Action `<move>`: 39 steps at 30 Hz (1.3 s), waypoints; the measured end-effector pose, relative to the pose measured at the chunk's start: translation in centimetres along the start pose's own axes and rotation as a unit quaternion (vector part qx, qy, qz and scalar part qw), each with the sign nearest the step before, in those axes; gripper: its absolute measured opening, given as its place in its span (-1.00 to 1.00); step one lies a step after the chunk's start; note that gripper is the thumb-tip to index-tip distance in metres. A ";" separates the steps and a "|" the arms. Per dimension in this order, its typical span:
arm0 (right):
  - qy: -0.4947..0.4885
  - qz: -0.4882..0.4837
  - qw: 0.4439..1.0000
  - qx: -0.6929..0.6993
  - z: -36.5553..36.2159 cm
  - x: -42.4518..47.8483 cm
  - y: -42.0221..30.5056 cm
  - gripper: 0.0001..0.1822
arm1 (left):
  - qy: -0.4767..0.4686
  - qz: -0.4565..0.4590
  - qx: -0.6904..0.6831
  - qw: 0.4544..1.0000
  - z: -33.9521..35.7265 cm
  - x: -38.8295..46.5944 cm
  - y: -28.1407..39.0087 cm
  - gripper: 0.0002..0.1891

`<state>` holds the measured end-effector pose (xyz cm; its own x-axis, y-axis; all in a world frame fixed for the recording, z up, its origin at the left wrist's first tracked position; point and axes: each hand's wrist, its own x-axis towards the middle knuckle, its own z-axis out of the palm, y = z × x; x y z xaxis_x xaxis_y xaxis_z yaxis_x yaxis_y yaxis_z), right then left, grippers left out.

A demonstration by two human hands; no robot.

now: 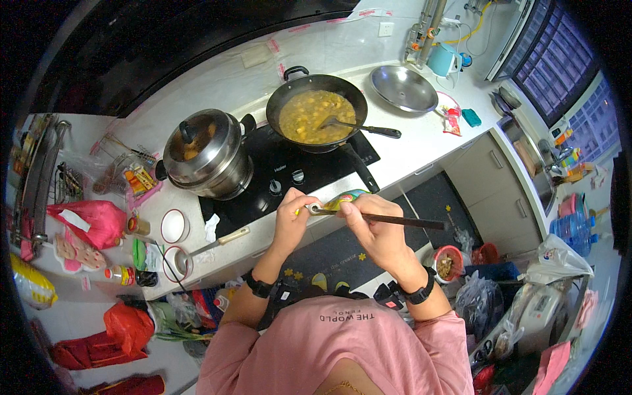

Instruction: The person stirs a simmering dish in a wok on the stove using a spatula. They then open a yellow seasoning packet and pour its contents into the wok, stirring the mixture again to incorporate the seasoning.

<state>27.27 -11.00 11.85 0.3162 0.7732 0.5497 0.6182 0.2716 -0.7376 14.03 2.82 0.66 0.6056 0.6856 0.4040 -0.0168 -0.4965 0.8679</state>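
Between my hands, in front of the hob, is a small colourful packet [349, 196] with a pale round spout or neck [313, 208]. My left hand [292, 219] pinches the neck. Dark chopsticks [405, 220] are gripped in my right hand [377, 229], their tips at the neck, and its fingers also touch the packet. Beyond my hands, a black wok [360, 101] on the hob holds a yellow-brown stew [306, 111], with a black-handled spatula [375, 130] resting in it. A lidded steel pot [210, 153] stands on the other burner.
Left on the counter are a white bowl [175, 226], another bowl with a ladle [217, 244], jars and a pink bag [94, 222]. A steel lid [402, 89] lies right of the wok. The wok's long handle [365, 175] juts over the counter edge near my hands.
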 end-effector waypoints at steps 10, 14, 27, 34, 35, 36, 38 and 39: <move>-0.020 -0.017 1.000 0.010 0.0 0.4 1.2 -0.76 | -0.008 0.001 0.007 1.000 0.2 0.3 0.4 -0.73; -0.061 -0.046 0.996 -0.043 0.1 0.7 1.2 -0.76 | -0.010 0.022 0.007 1.000 0.7 0.0 -0.1 -0.69; -0.052 -0.039 0.998 -0.016 -0.1 1.1 1.2 -0.78 | -0.004 0.025 0.005 1.000 0.7 0.1 -0.4 -0.66; -0.051 -0.090 0.994 -0.021 -0.3 1.1 0.9 -0.80 | -0.006 0.036 0.019 0.999 0.5 0.5 0.3 -0.65; -0.078 -0.085 0.991 -0.060 0.1 0.8 1.2 -0.79 | -0.009 0.035 0.019 0.999 0.6 0.6 0.5 -0.65; -0.063 -0.069 0.995 -0.038 0.0 0.9 1.0 -0.78 | -0.008 0.028 0.016 0.999 0.6 0.5 0.4 -0.66; -0.041 -0.020 0.999 -0.029 -0.6 1.1 0.5 -0.76 | -0.005 0.013 0.011 1.000 0.6 0.3 0.1 -0.67; -0.033 0.014 0.998 -0.043 -1.1 0.9 0.5 -0.76 | -0.009 0.006 0.017 1.000 0.5 0.3 0.1 -0.68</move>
<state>28.63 -10.76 12.45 0.2876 0.8165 0.5006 0.6697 0.2022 -0.7146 14.62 2.67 0.67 0.6196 0.6700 0.4089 0.0026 -0.5227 0.8525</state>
